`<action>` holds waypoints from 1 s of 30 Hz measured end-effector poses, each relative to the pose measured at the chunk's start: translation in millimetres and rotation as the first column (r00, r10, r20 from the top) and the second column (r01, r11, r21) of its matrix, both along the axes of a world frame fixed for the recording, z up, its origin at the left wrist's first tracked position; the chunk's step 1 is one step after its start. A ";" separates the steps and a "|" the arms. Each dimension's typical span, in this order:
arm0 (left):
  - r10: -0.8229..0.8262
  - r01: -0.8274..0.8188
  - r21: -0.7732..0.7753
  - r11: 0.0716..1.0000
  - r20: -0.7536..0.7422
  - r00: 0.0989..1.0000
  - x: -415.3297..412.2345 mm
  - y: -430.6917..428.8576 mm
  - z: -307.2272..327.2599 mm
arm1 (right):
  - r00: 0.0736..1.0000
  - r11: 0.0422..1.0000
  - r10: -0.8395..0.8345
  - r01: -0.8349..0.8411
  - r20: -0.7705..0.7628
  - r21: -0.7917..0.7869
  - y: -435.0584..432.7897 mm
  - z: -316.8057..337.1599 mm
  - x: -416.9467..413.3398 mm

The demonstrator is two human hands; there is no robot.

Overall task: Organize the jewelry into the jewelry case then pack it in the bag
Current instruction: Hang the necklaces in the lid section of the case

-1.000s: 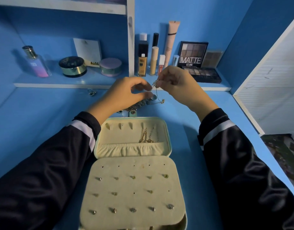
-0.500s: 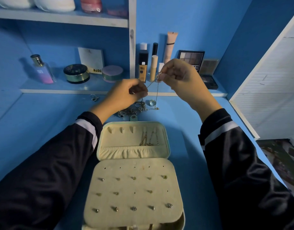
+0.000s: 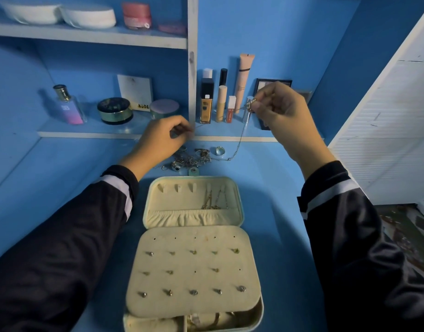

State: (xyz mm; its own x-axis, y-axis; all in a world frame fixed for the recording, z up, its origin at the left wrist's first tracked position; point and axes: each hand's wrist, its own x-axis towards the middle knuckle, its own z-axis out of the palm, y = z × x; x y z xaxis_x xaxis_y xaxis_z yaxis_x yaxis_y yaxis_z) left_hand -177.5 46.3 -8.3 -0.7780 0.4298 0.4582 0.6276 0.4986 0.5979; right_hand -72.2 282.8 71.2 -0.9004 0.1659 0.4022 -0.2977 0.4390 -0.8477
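A cream jewelry case (image 3: 239, 204) lies open on the blue desk. Its lid holds hanging gold chains (image 3: 209, 200), and its earring panel (image 3: 193, 271) carries several studs. My right hand (image 3: 281, 109) pinches one end of a thin chain necklace (image 3: 239, 142), raised above the desk. My left hand (image 3: 165, 137) pinches the chain's other end, lower and to the left. The chain's loop sags down to a pile of rings and chains (image 3: 190, 159) behind the case.
A silver ring (image 3: 220, 150) lies beside the pile. On the low shelf (image 3: 91, 134) stand a perfume bottle (image 3: 68, 105), round compacts, foundation bottles (image 3: 206, 101) and a palette. A white louvered door (image 3: 393, 121) is on the right.
Both hands have drawn apart and risen, stretching the chain out; the right hand went up and right, the left hand leftward. The camera has tilted up.
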 end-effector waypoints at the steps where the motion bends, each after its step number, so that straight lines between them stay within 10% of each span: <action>1: 0.016 -0.016 0.010 1.000 0.006 1.000 -0.1 -2.6 0.7 | 1.000 1.000 -0.004 0.004 -0.005 -0.002 1.1 -0.5 1.0; 30: -0.008 0.015 0.270 0.963 -0.027 1.000 50.9 -26.5 49.8 | 0.998 0.998 0.065 -0.065 -0.004 -0.024 -27.7 1.4 29.1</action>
